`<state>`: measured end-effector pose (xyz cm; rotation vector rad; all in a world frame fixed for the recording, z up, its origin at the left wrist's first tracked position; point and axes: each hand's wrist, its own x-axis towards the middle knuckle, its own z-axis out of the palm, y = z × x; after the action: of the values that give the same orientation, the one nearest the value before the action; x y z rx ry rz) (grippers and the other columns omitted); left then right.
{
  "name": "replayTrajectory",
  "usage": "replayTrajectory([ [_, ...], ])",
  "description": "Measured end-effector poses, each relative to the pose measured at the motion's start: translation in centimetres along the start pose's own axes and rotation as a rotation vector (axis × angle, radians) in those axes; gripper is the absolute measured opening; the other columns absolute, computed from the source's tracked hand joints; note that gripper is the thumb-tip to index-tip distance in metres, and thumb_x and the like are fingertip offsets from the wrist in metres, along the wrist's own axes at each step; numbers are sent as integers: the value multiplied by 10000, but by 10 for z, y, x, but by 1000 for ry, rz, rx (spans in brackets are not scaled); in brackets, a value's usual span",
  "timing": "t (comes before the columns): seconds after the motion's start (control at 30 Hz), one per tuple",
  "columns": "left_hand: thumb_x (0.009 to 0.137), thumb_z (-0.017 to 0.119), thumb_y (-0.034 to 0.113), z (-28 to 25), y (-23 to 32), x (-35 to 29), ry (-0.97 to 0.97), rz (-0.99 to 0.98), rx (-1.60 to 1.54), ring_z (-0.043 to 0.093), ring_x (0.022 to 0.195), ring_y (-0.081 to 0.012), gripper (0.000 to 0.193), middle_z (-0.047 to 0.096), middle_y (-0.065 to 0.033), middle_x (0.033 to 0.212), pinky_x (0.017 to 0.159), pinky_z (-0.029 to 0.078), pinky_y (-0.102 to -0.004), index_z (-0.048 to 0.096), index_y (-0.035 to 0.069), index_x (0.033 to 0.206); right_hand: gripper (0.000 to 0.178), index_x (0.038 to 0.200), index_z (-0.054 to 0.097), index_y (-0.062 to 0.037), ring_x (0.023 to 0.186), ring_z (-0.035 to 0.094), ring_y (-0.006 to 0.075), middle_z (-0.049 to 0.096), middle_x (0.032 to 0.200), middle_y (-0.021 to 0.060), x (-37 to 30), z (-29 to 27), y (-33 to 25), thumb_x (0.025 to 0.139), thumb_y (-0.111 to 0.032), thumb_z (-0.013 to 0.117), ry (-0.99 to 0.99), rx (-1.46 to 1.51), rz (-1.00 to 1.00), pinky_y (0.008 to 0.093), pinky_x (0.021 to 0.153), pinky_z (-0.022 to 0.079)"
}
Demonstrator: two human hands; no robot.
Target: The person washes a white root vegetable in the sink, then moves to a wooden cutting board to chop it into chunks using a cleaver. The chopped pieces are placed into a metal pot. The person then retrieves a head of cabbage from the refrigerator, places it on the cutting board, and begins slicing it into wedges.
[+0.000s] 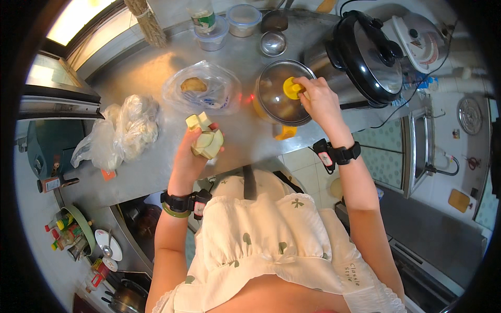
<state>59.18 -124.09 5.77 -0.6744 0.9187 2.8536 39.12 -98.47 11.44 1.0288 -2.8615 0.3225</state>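
Note:
My left hand (191, 156) is closed around several pale, greenish-white cut vegetable chunks (207, 142), held above the counter's near side. Their exact kind I cannot make out. With the fingers of my right hand (319, 100) I grip the yellow knob of a clear pot lid (271, 89). Under the lid is a round pot with a yellow handle (285, 133); whether the lid rests on the rim or is slightly raised, I cannot tell. Beyond my left hand, a clear plastic bag (222, 96) lies with a brownish, potato-like piece (193, 84) on or in it.
On the steel counter (219, 175), bunched plastic bags (133, 125) lie at left. A large black-lidded electric cooker (365, 57) stands right of the pot. Lidded containers (243, 21) and a metal ladle (273, 43) are at the back. A sink (417, 151) is far right.

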Motion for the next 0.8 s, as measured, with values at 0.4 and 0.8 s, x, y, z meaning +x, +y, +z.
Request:
replayTrajectory([
  [0.4, 912, 486, 284, 22, -1, 7, 75, 57, 81, 575, 1038, -284, 444, 564, -128, 1200, 788, 492, -430, 416, 46, 1280, 248, 1021, 586, -122, 866, 592, 233, 616, 845, 64, -2, -19, 16, 789, -116, 674, 105, 321, -12, 325, 703, 501],
  [0.8, 855, 639, 175, 124, 6, 80, -87, 311, 901, 560, 1000, -184, 440, 561, -67, 1141, 795, 496, -333, 432, 115, 1238, 375, 1228, 423, -93, 998, 599, 168, 570, 1110, 71, -82, -69, 57, 897, -96, 599, 334, 1491, 486, 310, 792, 524],
])
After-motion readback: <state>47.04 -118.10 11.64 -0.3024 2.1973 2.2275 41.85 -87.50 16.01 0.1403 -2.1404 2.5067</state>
